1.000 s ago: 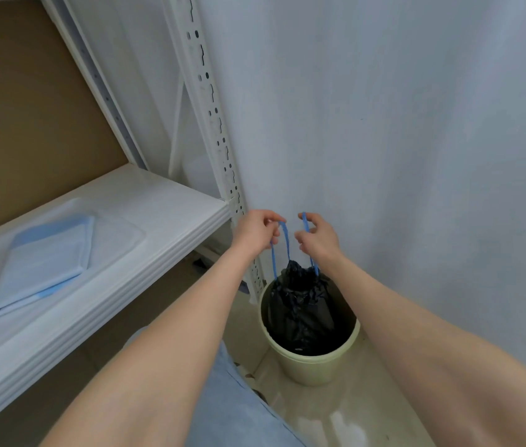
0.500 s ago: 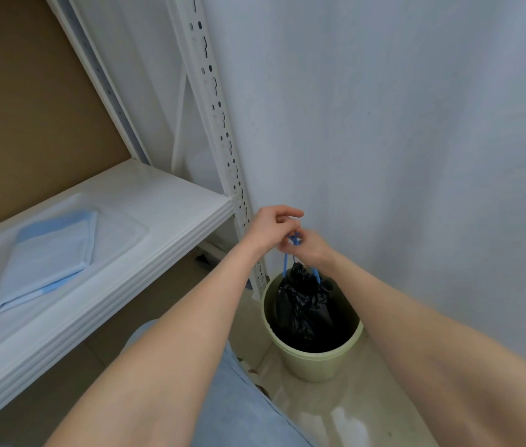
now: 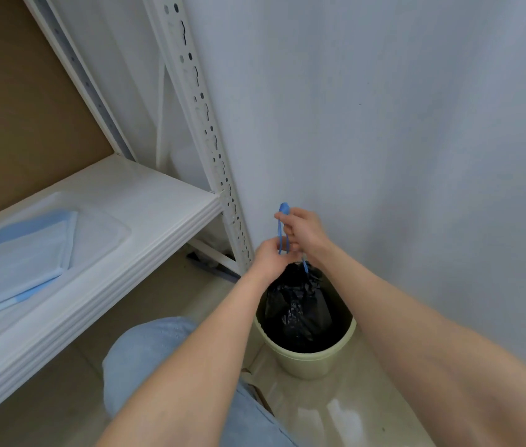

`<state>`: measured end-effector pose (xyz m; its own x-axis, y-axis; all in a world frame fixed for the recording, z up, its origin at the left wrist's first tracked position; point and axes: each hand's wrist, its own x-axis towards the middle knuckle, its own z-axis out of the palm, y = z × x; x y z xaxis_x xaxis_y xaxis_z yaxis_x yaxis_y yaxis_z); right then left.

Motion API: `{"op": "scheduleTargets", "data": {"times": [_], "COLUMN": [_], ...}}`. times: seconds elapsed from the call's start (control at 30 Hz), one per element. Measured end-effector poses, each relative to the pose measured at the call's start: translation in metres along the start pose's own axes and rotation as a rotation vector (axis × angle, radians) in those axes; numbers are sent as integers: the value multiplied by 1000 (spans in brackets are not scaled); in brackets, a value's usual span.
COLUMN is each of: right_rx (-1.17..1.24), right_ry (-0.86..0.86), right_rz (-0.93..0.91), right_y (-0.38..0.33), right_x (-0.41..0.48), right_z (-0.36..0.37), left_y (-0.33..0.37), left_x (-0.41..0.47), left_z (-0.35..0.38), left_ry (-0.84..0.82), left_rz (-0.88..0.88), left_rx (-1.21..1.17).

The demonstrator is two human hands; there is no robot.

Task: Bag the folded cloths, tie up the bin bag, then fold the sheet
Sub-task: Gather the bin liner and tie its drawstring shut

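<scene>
A black bin bag (image 3: 297, 304), gathered at its neck, sits in a pale green bin (image 3: 306, 362) on the floor. Blue drawstrings (image 3: 282, 227) rise from the neck. My right hand (image 3: 303, 230) pinches the top of the drawstring loop, raised above the bag. Lower down, my left hand (image 3: 271, 259) grips the strings just above the bag's neck. A folded light blue cloth (image 3: 26, 259) lies on the white shelf (image 3: 145, 201) at the left.
A white perforated shelf upright (image 3: 203, 124) stands just left of my hands. The grey wall (image 3: 384, 124) is close behind the bin. My knee in blue jeans (image 3: 145, 356) is below the shelf edge. The floor around the bin is glossy beige tile.
The two hands, first apart with a string each, came together. Now the right hand has lifted the blue loop upward while the left hand has dropped toward the bag's neck.
</scene>
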<state>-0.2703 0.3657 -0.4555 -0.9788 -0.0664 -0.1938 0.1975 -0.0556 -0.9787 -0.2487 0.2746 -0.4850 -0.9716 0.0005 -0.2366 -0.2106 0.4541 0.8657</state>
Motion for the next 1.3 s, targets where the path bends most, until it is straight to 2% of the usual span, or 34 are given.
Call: {"op": "scheduleTargets", "data": {"times": [0.1, 0.17, 0.27, 0.3, 0.4, 0.5, 0.57, 0.63, 0.7, 0.77, 0.93, 1.13, 1.27, 1.3], "right_rx": [-83, -218, -415, -439, -478, -341, -204, -98, 15, 107, 210, 237, 145, 112], "right_ry": [67, 3, -276, -313, -223, -17, 31, 4, -48, -61, 9, 27, -62, -95], "right_rz": [-15, 0, 16, 6, -29, -75, -53, 12, 68, 101, 73, 91, 111, 127], "right_y": [8, 15, 27, 30, 27, 25, 21, 16, 13, 10, 1, 2, 8, 9], "right_x": [8, 8, 2, 1, 0, 3, 8, 9, 10, 10, 15, 17, 17, 17], "right_z": [-9, -15, -13, -11, -4, -6, -8, -5, 2, 8, 5, 4, -5, -7], "left_y": [2, 10, 28, 33, 40, 29, 13, -1, -6, -7, -25, -37, -37, -36], "left_x": [5, 6, 8, 8, 9, 4, -3, -12, -14, -6, 9, 15, 10, 10], "left_z": [-6, -15, -20, -19, -13, -18, -20, -14, -2, 10, 21, 23, 7, 2], "left_ry": [181, 290, 226, 188, 176, 116, -49, -191, -181, -77, -23, -57, -263, -269], "left_rz": [59, 109, 165, 166, 172, 72, 3, -19, -30, -60, -89, -144, -143, -132], "left_rx": [97, 125, 66, 30, -33, -197, -16, 112, 4, -47, 152, 201, 179, 149]}}
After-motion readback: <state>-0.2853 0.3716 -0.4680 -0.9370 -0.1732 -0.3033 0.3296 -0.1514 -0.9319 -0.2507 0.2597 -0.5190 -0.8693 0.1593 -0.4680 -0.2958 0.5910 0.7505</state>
